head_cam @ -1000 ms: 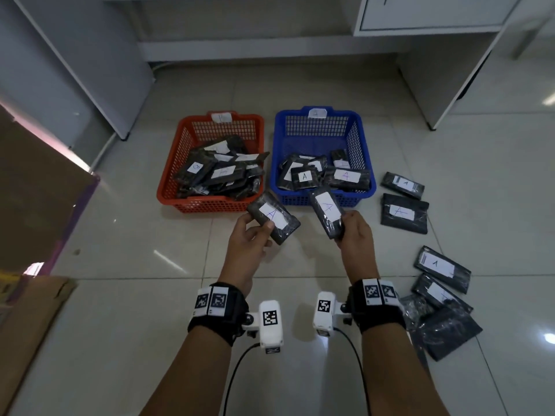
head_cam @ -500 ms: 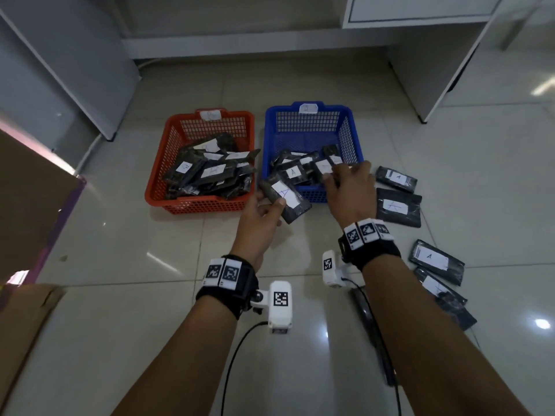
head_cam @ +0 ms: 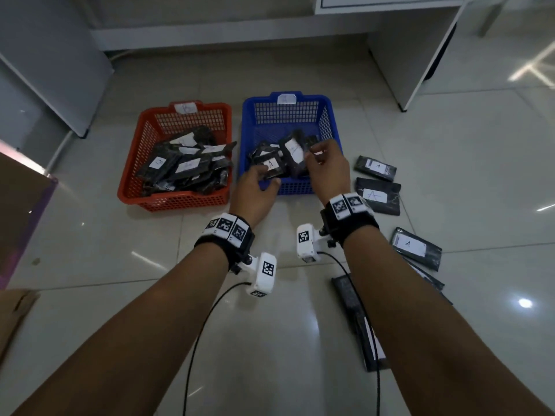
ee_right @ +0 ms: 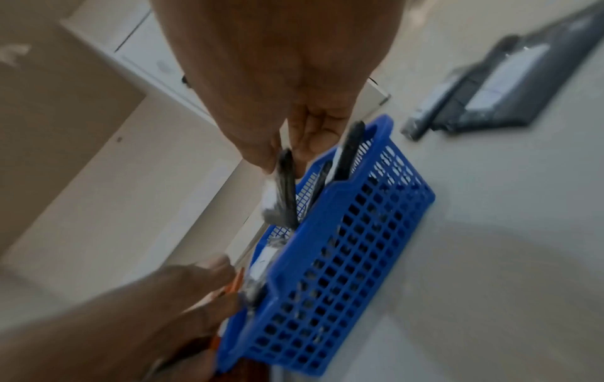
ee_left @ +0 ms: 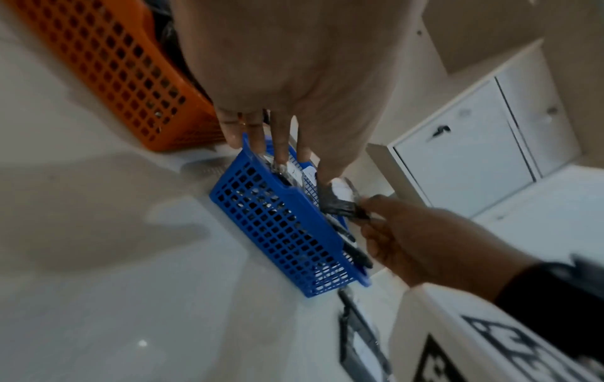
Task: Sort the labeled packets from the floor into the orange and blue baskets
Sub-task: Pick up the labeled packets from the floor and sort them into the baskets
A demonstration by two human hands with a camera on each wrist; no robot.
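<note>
Shiny pale floor tiles (head_cam: 450, 145) fill the room, with white cupboards (head_cam: 390, 55) at the back. On the floor I see two plastic mesh baskets side by side: the orange basket (head_cam: 180, 202) on the left, with a heap of dark packets in it, and the blue basket (head_cam: 327, 115) on the right. More flat black packets with white labels marked A (head_cam: 377, 195) lie on the tiles just right of the blue basket.

Both of my hands are over the near edge of the blue basket. My right hand (head_cam: 327, 169) pinches a black packet with a white label (head_cam: 292, 151) between thumb and fingers. It stands almost on end, its long side running up and down, with its low end among the packets inside the basket. My left hand (head_cam: 252, 190) has curled fingers on another black packet marked A (head_cam: 271, 166), which lies almost flat just inside the near wall.

I think both packets only need letting go, since they are already over the right basket. After that, the right hand is much nearer the packets left on the floor.
</note>
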